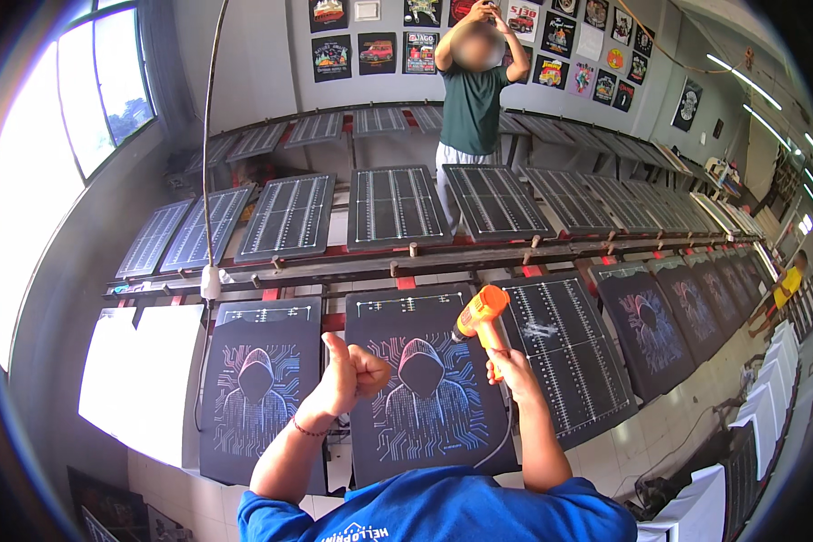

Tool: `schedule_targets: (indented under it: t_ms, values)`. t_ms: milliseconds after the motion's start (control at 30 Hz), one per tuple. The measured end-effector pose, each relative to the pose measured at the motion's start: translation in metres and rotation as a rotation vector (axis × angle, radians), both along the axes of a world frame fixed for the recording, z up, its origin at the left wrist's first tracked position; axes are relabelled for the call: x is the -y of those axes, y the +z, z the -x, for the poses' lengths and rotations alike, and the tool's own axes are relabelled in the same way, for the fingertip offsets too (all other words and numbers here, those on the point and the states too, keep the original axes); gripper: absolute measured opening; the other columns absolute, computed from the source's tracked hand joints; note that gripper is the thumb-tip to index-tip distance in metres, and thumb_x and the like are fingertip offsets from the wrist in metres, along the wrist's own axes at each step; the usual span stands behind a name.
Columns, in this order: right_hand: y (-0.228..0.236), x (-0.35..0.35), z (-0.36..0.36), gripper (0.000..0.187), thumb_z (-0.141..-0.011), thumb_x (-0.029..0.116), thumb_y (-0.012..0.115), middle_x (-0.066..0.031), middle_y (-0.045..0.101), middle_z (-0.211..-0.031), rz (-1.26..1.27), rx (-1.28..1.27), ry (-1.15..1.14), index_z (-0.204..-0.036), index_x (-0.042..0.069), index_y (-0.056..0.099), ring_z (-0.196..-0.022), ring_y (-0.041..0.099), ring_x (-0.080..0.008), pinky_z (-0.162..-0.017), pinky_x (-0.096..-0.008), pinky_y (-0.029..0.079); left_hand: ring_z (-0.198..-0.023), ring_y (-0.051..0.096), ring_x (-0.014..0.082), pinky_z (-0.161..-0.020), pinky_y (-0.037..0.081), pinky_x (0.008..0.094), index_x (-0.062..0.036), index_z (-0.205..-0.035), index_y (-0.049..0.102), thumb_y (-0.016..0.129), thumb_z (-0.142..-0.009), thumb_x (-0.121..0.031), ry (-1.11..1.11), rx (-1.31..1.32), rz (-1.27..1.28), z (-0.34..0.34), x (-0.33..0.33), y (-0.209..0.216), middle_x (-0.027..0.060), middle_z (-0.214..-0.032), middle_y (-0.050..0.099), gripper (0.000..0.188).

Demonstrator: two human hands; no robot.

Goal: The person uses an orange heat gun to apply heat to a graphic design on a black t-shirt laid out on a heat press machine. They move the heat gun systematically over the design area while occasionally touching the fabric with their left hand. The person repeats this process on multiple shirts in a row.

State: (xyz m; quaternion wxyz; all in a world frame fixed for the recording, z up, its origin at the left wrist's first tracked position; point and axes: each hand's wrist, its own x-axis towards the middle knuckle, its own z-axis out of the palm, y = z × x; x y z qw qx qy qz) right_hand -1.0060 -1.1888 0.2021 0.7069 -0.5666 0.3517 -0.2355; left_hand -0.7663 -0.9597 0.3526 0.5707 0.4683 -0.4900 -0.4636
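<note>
My right hand (513,370) is wrapped round the handle of an orange heat gun (486,309), whose dark nozzle points left over a printed black T-shirt (429,397). A hooded figure with circuit lines in red and blue covers that shirt, which lies flat on a board in front of me. My left hand (354,372) is raised over the shirt's left edge, fingers curled into a fist and thumb stretched up. Nothing shows inside that fist. Left of it, a second black T-shirt (255,406) carries the same print.
A bare black board (569,352) with white grid marks lies at right, with more printed shirts (652,325) beyond it. A white sheet (140,379) is at far left. A cable with a white socket (210,282) hangs down. Across the rows of boards, a person in a green shirt (471,113) stands with arms raised.
</note>
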Motion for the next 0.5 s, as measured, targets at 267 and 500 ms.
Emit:
schedule_targets:
  t_ms: [267,500]
  values:
    - [0.008,-0.001,0.001,0.023,-0.092,0.027,0.062,-0.0008,0.057,-0.069,-0.022,0.004,-0.017,-0.089,0.004,0.058,-0.055,0.056,-0.0094,-0.050,-0.0243,0.047,-0.044,0.015,0.0094,-0.043,0.010,0.0278,-0.0143,-0.055,0.012,-0.007,-0.067,-0.091,-0.024,0.038,-0.001,0.002,0.007,0.002,-0.0045,-0.049,0.018,0.080]
    - [0.007,0.000,0.003,0.024,-0.092,0.027,0.063,-0.0012,0.057,-0.069,-0.009,0.017,-0.025,-0.089,0.004,0.058,-0.056,0.056,-0.0096,-0.050,-0.0240,0.047,-0.044,0.016,0.0092,-0.043,0.011,0.0270,-0.0144,-0.055,0.012,-0.007,-0.068,-0.090,-0.064,0.019,-0.007,0.002,0.010,-0.002,-0.0047,-0.048,0.019,0.079]
